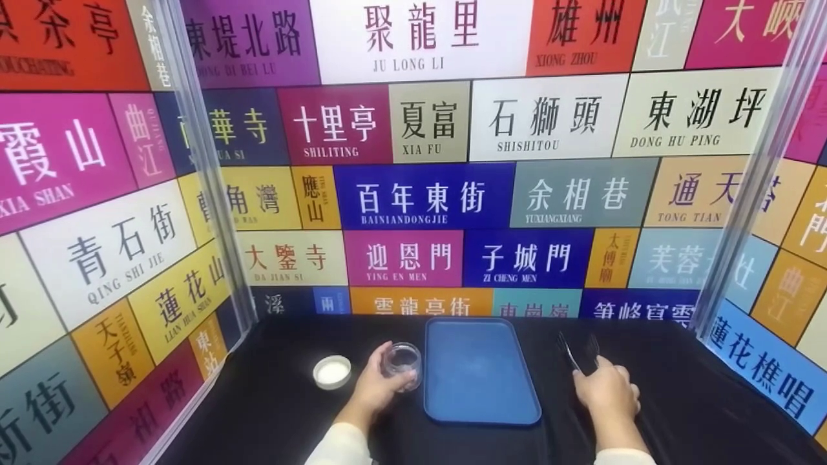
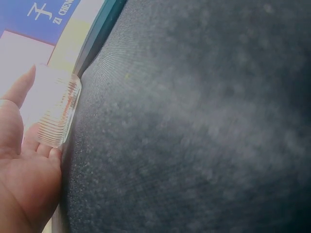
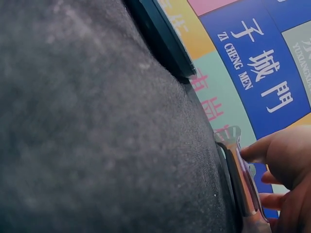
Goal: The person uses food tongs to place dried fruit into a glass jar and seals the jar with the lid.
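My left hand [image 1: 378, 387] holds a small clear round jar [image 1: 406, 361] by its sides, thumb on the near side, just left of the blue tray [image 1: 481, 413]. In the left wrist view, fine ribs run round the wall of the jar [image 2: 60, 109], and glare washes out part of it. My right hand [image 1: 606, 387] grips metal tongs [image 1: 567, 352] lying right of the tray, their two arms spread apart and pointing away. The right wrist view shows thumb and fingers about the tongs [image 3: 240, 179], with a scalloped tip at the far end.
Left of my left hand sits a small round white dish or lid [image 1: 332, 372]; which one, I cannot tell. A black cloth [image 1: 271, 413] covers the table. Sign-patterned walls [image 1: 426, 194] stand behind and at both sides, with clear corner strips [image 1: 743, 187].
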The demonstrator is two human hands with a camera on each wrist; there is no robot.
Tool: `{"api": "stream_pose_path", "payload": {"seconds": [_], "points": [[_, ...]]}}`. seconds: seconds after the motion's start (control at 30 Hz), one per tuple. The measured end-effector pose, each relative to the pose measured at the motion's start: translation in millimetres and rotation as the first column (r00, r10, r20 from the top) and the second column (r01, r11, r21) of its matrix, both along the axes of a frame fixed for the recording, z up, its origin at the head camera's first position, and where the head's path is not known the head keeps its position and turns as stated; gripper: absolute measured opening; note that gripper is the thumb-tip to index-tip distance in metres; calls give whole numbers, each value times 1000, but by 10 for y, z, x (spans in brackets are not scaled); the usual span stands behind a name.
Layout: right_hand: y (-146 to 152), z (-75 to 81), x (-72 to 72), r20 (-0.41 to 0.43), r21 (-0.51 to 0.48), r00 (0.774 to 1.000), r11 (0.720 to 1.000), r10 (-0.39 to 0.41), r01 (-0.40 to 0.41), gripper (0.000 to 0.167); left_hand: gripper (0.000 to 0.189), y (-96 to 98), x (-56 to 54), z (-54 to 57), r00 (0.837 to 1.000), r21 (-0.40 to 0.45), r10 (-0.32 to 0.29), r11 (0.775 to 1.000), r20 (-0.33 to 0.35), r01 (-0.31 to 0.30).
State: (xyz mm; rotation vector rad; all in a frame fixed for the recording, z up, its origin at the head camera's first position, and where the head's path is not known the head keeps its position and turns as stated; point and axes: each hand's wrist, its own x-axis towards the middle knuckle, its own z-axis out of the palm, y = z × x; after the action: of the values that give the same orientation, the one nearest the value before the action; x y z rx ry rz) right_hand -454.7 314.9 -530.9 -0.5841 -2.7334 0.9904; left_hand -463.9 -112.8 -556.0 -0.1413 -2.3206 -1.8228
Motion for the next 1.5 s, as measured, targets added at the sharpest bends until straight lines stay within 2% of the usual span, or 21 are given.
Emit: {"api": "stream_pose_path", "payload": {"seconds": [0.23, 0.4, 0.53, 0.7, 0.9, 1.2, 1.33, 1.5], "points": [[-24, 12, -31, 5, 8, 999, 999, 33, -33, 80, 91, 5, 21, 23, 1000, 3, -1, 1000, 14, 1], [-83, 36, -44, -38, 30, 997, 998, 64, -63, 81, 91, 1, 36, 30, 1000, 12, 1, 1000, 26, -1], [-183, 66, -54, -103, 23, 990, 996, 93, -91, 81, 92, 1, 32, 28, 1000, 19, 0, 1000, 27, 0], [-384, 106, -61, -201, 5, 969, 990, 142, -144, 79, 92, 4, 26, 25, 999, 18, 1, 1000, 33, -1], [-677, 137, -59, -264, 15, 937, 972, 228, -233, 80, 93, 6, 23, 25, 999, 7, 11, 1000, 46, -11], [-1112, 98, -69, -293, -46, 879, 912, 377, -407, 84, 91, 8, 20, 22, 1000, 4, 5, 1000, 28, -5], [-1309, 77, -83, -317, -108, 843, 866, 435, -488, 87, 91, 5, 29, 14, 999, 26, -2, 1000, 32, 2], [-1580, 84, -107, -336, -198, 800, 793, 497, -576, 87, 92, -1, 41, 11, 999, 52, -16, 999, 34, 14]]}}
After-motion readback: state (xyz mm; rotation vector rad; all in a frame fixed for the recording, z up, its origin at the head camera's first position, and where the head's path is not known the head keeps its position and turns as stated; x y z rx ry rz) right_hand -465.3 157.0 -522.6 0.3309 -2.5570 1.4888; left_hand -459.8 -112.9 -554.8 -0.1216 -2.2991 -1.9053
